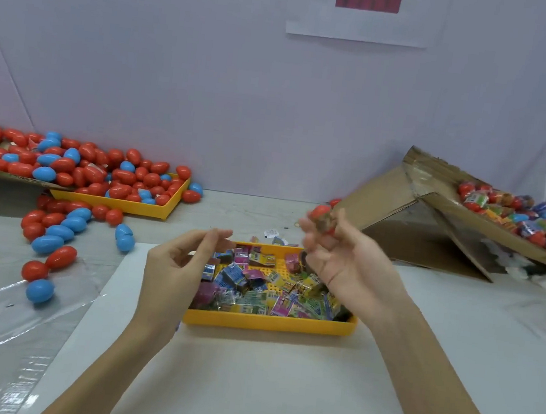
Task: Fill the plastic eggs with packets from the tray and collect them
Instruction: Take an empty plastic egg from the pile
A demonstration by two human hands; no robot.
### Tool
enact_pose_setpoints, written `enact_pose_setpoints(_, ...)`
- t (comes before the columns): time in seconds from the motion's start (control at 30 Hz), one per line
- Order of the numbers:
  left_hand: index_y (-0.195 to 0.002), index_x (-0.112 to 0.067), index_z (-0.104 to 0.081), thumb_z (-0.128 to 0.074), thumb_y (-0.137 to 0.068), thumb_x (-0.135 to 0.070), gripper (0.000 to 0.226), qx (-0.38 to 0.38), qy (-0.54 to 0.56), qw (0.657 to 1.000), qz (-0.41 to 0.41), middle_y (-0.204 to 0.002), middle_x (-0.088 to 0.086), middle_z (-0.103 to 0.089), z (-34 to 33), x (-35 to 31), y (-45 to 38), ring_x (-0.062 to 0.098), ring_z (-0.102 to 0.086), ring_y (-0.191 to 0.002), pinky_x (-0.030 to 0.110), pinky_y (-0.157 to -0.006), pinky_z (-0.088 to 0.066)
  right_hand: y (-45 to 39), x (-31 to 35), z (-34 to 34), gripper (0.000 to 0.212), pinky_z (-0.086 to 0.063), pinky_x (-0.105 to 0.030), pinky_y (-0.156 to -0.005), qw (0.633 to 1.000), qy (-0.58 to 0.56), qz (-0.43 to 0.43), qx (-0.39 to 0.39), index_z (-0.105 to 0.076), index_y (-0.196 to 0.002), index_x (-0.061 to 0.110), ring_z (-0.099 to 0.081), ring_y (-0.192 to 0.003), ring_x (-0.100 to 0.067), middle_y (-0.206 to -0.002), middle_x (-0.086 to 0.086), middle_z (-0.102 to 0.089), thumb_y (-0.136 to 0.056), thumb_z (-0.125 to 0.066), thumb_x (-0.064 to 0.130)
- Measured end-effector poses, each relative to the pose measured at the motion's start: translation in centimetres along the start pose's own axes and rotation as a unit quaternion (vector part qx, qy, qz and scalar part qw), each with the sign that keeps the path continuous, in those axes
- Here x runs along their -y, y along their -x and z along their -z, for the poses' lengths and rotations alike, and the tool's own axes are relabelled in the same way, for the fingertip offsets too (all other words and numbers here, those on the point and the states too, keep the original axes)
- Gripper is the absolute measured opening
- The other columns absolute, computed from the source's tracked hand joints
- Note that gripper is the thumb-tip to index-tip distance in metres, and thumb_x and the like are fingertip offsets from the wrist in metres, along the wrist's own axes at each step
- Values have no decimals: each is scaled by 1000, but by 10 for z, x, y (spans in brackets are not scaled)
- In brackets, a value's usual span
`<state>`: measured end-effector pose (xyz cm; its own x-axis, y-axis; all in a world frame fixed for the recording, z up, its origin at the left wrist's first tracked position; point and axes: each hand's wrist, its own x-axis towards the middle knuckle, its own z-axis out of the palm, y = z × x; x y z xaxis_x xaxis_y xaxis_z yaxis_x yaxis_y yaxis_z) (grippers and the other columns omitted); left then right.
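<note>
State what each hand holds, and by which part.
The right hand pinches a red egg at its fingertips, blurred, so the exact hold is unclear. The left hand holds nothing.

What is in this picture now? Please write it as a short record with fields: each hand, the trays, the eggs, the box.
left hand: empty, fingers loosely curled, above the left end of the near tray
right hand: raised, grips a red egg at the fingertips; image blurred
near tray: yellow, holds many colourful packets
far tray: yellow, at left, heaped with red and blue eggs
loose eggs: red and blue, on the table left of the near tray
cardboard box: at right, tilted, holds wrapped eggs
</note>
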<state>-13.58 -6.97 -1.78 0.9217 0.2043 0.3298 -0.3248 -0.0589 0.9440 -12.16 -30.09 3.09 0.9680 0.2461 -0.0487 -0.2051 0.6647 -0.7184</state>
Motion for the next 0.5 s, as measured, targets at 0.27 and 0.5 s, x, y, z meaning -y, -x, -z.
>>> enact_pose_setpoints(0.27, -95, -27, -79, -55, -98, -40, 27, 5, -63, 998, 7, -88, -14, -78, -3, 0, -2, -3, -70, -91, 7, -64, -51, 3, 13, 32, 62, -57, -26, -62, 994, -103, 38, 15, -57, -141, 1, -73, -84, -20, -119, -14, -71, -108, -33, 47)
enact_pose_setpoints(0.5, -119, -32, -67, -58, -103, -33, 18, -54, -210, 975, 39, -121, -7, -67, 20, 21, -25, 13, -60, -115, 35, -93, -54, 6, -21, 18, 47, -55, -23, -56, 999, 37, 5, 17, -79, -104, 7, -62, -62, -16, -79, -9, -67, -104, -47, 41)
